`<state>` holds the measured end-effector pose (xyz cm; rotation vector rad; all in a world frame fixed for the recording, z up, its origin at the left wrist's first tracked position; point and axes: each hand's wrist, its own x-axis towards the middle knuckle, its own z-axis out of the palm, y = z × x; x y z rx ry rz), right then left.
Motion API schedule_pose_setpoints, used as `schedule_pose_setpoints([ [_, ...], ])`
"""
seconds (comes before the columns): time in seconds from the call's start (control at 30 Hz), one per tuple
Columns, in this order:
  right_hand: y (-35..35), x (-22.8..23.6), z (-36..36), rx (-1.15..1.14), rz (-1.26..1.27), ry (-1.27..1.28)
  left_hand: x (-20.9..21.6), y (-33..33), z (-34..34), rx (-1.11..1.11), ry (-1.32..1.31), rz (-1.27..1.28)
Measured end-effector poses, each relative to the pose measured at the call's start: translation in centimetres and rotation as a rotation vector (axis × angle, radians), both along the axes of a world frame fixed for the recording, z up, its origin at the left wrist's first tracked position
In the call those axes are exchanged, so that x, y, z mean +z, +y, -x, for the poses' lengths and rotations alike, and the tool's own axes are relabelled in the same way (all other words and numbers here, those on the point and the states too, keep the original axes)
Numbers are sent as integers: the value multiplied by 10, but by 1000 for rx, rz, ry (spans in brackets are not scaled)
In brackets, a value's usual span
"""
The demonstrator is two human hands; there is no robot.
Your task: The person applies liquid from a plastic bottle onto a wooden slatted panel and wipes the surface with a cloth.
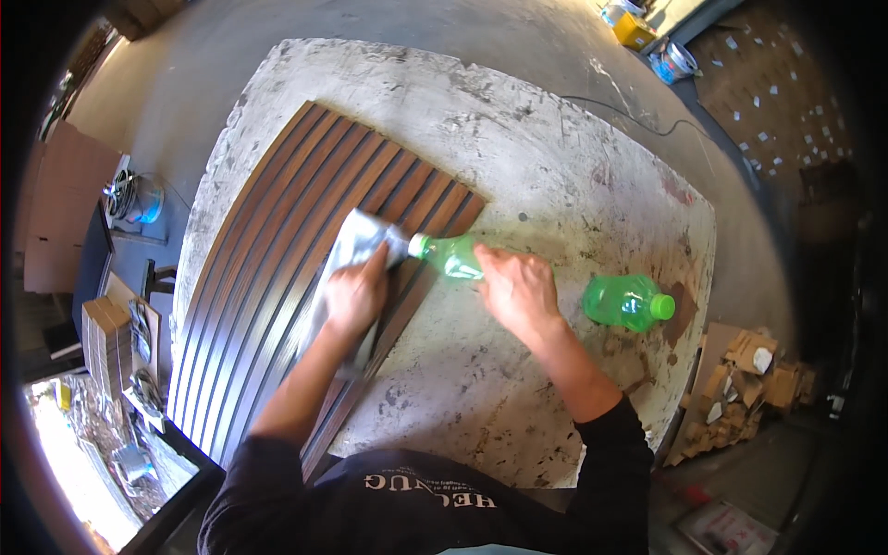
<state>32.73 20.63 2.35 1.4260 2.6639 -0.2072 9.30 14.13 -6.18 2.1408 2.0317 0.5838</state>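
Note:
My left hand (355, 294) is closed on a pale grey cloth (363, 242), which hangs over a slatted brown wood panel (268, 240). In my right hand (518, 289) is a green plastic bottle (455, 256), tipped on its side with its neck against the cloth. Whether any liquid comes out of it I cannot make out. Dark grooves run between the panel's long strips. To the right of my right hand, a second green bottle (618, 302) with a green cap lies on the worn white table (518, 370).
Broken cardboard and scraps (740, 384) lie beyond the table's right edge. At the upper right stand a yellow container (634, 31) and a bucket (673, 62). A dark cable (638, 120) crosses the floor. Stacked boxes (106, 338) and a blue bucket (146, 203) are at the left.

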Motion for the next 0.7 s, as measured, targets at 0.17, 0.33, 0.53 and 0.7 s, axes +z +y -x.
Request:
schedule_pose_setpoints([
  [0.17,29,-4,-19,-108,-71,91,-4,-20,11,-79,41,-17],
  [0.33,23,7,-21,-197,-72,133,-3,16,3,-89,-25,-84],
  [0.53,21,-8,-35,-316,-110,271,5,100,-27,-102,9,54],
  [0.7,5,-19,-46,-378,-149,486,-12,15,1,-78,-60,-42],
])
